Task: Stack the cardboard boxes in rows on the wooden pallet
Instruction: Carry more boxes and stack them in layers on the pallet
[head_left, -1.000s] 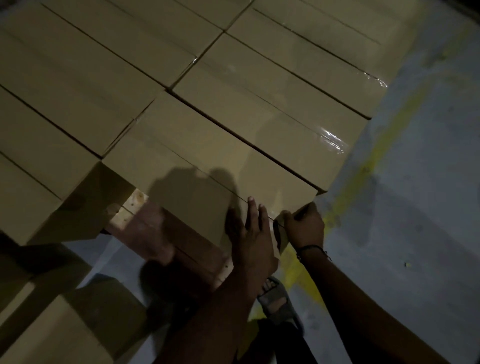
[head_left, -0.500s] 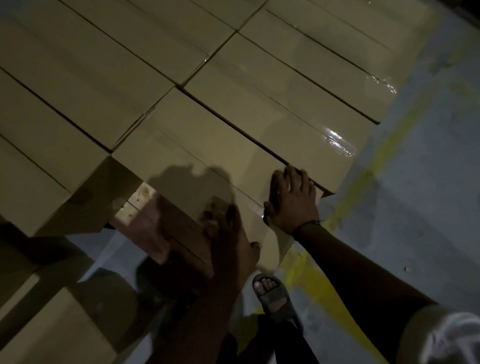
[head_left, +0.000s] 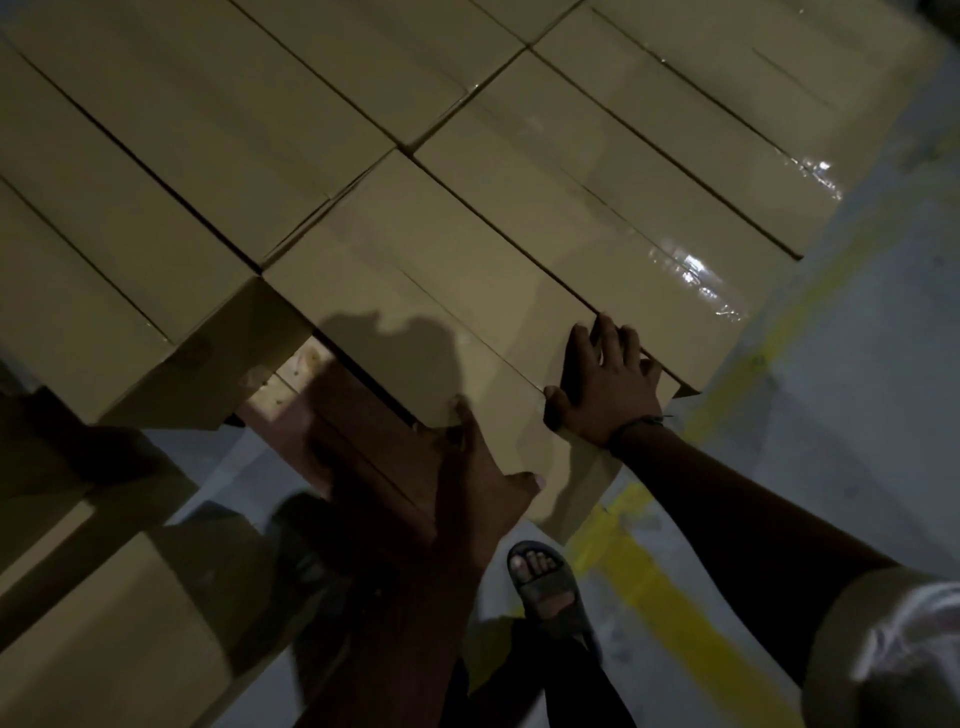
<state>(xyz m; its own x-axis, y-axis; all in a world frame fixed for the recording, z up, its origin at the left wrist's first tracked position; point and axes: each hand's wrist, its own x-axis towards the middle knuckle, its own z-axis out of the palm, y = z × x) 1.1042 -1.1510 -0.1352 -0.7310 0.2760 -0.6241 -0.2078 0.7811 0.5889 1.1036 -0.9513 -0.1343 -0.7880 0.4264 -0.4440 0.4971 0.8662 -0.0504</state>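
Observation:
Tan cardboard boxes lie in tight rows on the wooden pallet (head_left: 283, 387), whose pale boards show in a gap at the near left. The nearest box (head_left: 441, 291) sits at the row's near end. My left hand (head_left: 483, 478) presses against that box's near end face, fingers reaching up to its top edge and thumb out to the right. My right hand (head_left: 608, 384) rests flat on the box's top at its near right corner, fingers spread towards the seam with the neighbouring box (head_left: 597, 208).
More cardboard boxes (head_left: 104, 649) stand on the floor at the lower left. A yellow line (head_left: 670, 587) runs along the grey floor beside the pallet's right edge. My sandalled foot (head_left: 543, 582) stands close to the pallet. Shiny tape (head_left: 691, 265) glints on the right-hand boxes.
My right hand went from gripping the box's near corner to lying on its top. My left hand slid off the top down onto the end face.

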